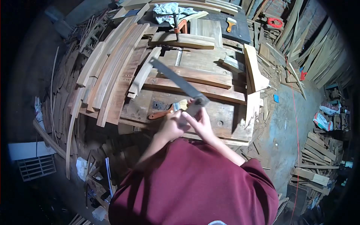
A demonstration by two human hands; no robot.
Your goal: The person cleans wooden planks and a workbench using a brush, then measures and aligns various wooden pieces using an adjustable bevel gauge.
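Note:
A carpenter's square [174,79] is held up in front of me, its long grey metal blade slanting to the upper left over the bench. My left hand [175,125] is closed around the lower end of its short stock. On the stock's other side, my right hand [201,124] also grips it, fingers near the corner where blade and stock meet. Just beyond my left hand lies a wooden-handled brush [162,113] on the bench. Two wooden rails [202,78] lie across the worktop behind the blade, and a shorter wooden piece [144,75] sits to their left.
Long curved boards [112,63] are stacked along the bench's left side. A clamp [176,28] stands at the back by a crumpled cloth [168,12]. Another brush [230,24] lies at the back right. An upright-looking board [251,69] borders the right edge; scrap wood [315,153] is piled beyond.

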